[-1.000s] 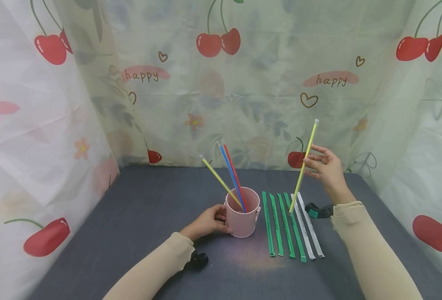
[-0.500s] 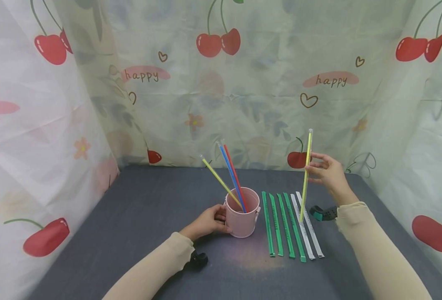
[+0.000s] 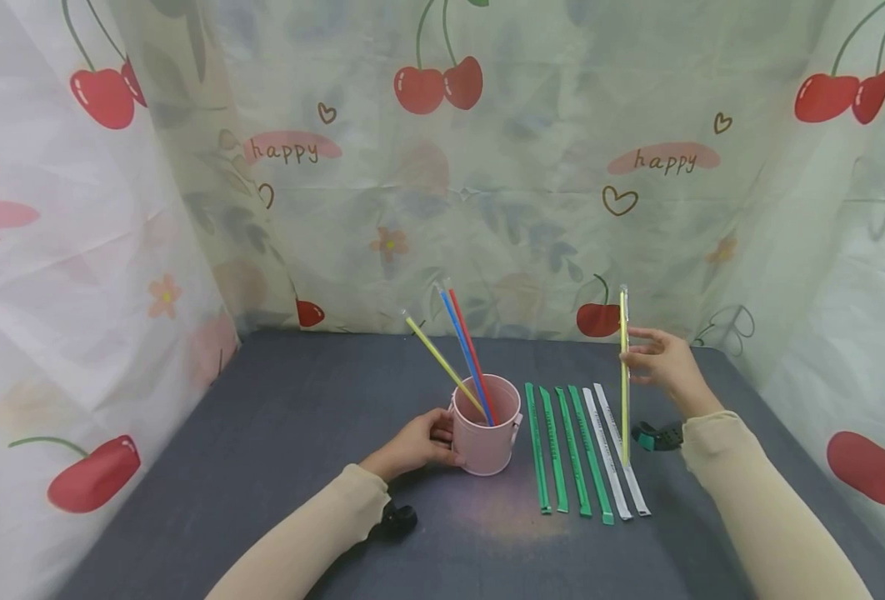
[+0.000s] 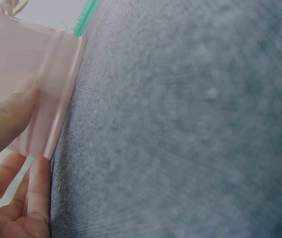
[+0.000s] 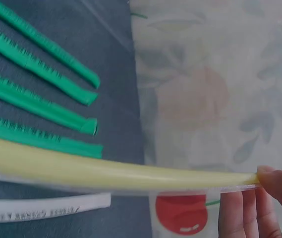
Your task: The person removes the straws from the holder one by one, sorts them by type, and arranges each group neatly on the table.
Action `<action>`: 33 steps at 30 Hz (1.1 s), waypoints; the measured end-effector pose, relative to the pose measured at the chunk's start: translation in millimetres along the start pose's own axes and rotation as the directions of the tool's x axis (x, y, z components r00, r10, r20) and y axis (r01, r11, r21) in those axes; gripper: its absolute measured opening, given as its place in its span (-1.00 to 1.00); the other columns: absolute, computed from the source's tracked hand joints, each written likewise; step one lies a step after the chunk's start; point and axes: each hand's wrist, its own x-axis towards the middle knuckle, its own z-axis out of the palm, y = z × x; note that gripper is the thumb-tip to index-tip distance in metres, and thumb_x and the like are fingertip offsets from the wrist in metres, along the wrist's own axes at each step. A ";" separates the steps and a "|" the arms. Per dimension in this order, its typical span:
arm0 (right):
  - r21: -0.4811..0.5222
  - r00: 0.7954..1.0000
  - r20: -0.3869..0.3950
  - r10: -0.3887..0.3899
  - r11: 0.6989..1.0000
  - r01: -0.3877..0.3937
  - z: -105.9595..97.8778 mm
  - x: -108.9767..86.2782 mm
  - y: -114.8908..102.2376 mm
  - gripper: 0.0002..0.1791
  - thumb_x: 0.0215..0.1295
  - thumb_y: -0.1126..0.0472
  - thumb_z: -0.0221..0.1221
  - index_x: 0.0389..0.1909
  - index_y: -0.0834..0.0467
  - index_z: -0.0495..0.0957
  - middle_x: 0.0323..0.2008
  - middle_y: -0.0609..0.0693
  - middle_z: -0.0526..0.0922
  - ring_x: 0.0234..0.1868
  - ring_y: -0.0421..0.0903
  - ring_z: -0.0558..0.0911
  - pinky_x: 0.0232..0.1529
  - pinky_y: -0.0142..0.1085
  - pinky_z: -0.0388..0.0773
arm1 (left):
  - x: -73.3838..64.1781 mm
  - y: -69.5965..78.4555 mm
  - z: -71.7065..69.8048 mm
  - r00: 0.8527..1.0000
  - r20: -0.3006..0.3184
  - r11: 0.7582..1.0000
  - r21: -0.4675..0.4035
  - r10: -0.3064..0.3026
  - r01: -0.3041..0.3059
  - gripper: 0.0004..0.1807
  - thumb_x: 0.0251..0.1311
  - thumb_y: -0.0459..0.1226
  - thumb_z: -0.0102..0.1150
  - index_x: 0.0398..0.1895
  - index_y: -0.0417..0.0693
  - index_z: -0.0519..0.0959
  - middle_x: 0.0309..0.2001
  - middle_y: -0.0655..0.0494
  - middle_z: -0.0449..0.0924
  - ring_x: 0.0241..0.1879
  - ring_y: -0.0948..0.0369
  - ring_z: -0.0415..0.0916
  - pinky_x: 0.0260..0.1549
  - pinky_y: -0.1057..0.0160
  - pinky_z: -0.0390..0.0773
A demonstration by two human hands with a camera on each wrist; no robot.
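Note:
My left hand [image 3: 417,444] holds the side of a small pink bucket [image 3: 485,452] standing on the table; in the left wrist view the thumb [image 4: 12,116] lies on its wall, fingertips at its lower edge. A yellow straw [image 3: 446,362], a blue straw [image 3: 461,337] and a red straw [image 3: 469,342] lean inside it. To the right, my right hand [image 3: 667,367] pinches another yellow straw [image 3: 625,400] in a clear wrapper, almost upright. Its lower end overlaps the rightmost white-wrapped straw [image 3: 636,492] in the head view; whether they touch, I cannot tell.
Several green-wrapped straws [image 3: 572,450] lie in a row right of the bucket, beside two white-wrapped straws [image 5: 46,207]. The dark table [image 3: 322,392] is bordered by a cherry-printed curtain [image 3: 457,208] behind and at both sides. Black wrist straps [image 3: 656,437] show near the sleeves.
The right hand has moved right and down with the yellow straw, which has turned from leaning to nearly vertical. The left hand and bucket stay in place.

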 end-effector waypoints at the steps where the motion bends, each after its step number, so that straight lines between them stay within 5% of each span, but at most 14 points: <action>1: -0.006 1.000 0.002 0.008 1.000 -0.008 -0.7 0.7 2.3 -0.30 0.31 0.31 0.20 0.42 0.27 0.17 -0.24 -0.11 0.60 -0.33 -0.37 0.62 -0.22 -0.24 0.69 | -0.4 0.4 0.1 1.000 0.000 1.000 -0.001 0.001 -0.001 -0.30 -0.05 -0.42 0.44 0.21 -0.30 0.36 0.01 -0.11 0.53 0.01 0.07 0.52 0.01 0.13 0.60; 10: -0.116 0.996 0.020 0.083 0.990 -0.080 -6.4 3.4 19.4 -0.31 0.28 0.35 0.19 0.40 0.34 0.17 0.01 0.30 0.55 -0.32 -0.30 0.62 -0.16 -0.16 0.69 | -16.7 26.1 -0.8 1.000 0.002 1.000 -0.004 0.024 -0.024 -0.35 -0.04 -0.46 0.40 0.17 -0.37 0.36 0.00 -0.19 0.52 -0.01 0.03 0.51 0.00 0.13 0.60; 19: -0.167 0.982 0.067 0.178 0.972 -0.165 -13.9 6.0 38.4 -0.34 0.28 0.39 0.18 0.36 0.42 0.17 -0.29 0.02 0.66 -0.34 -0.22 0.61 -0.23 -0.20 0.70 | -1.2 1.1 -0.2 1.000 0.004 1.000 -0.002 0.012 -0.012 -0.31 -0.05 -0.44 0.43 0.20 -0.31 0.36 0.01 -0.13 0.53 0.00 0.08 0.51 0.01 0.13 0.60; 33: -0.218 0.956 0.074 0.283 0.940 -0.261 -7.4 4.7 57.4 -0.35 0.23 0.41 0.20 0.33 0.41 0.23 -0.17 0.23 0.62 -0.34 -0.12 0.64 -0.29 -0.22 0.70 | -1.3 1.7 -0.3 1.000 0.001 1.000 -0.017 0.013 -0.013 -0.31 -0.07 -0.41 0.45 0.19 -0.29 0.38 0.01 -0.13 0.53 -0.01 0.10 0.52 0.01 0.15 0.60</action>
